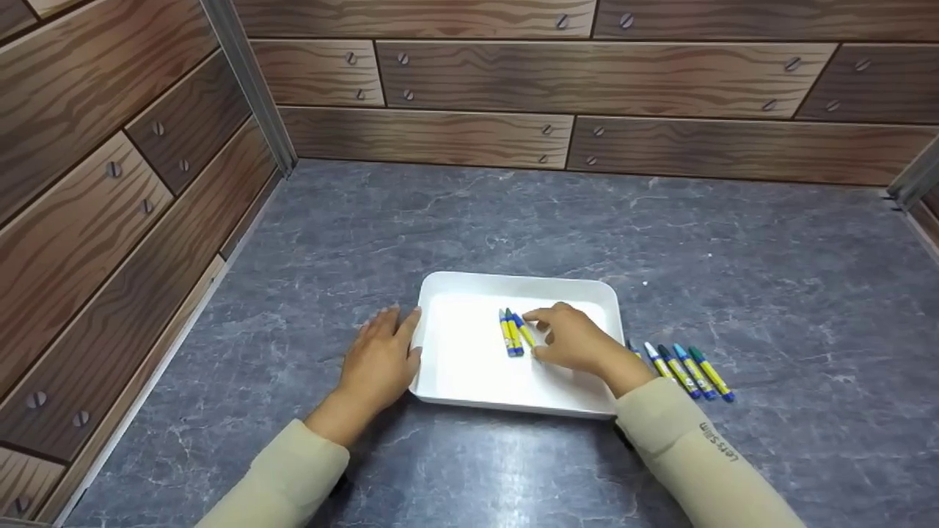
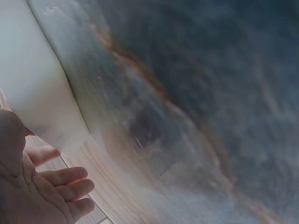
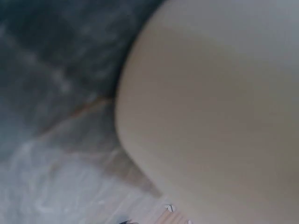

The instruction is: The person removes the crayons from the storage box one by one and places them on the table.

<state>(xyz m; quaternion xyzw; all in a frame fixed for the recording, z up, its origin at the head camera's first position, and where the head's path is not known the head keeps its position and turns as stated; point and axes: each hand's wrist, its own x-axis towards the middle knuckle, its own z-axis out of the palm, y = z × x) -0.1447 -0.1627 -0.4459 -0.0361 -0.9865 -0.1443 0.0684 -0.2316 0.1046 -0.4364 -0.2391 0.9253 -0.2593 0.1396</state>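
A white rectangular tray (image 1: pixel 469 378) lies on the table, with two yellow-wrapped crayons (image 1: pixel 511 334) side by side in it. A third, blue-tipped crayon (image 1: pixel 524 330) slants just right of them. My right hand (image 1: pixel 576 339) reaches over the tray's right side and holds this crayon, index fingertip near its upper end and thumb at its lower end. My left hand (image 1: pixel 380 358) rests against the tray's left wall, thumb at the rim and fingers extended. In the left wrist view its fingers (image 2: pixel 70 177) appear beside the pale tray wall (image 2: pixel 42 79). The right wrist view hides the right hand's fingers.
Right of the tray, several crayons (image 1: pixel 693 370) lie in a slanted row on the grey marbled table (image 1: pixel 469 220); the right forearm partly covers those nearest the tray. Wood-patterned panels (image 1: pixel 469 73) stand behind and at the left. Small white specks dot the table.
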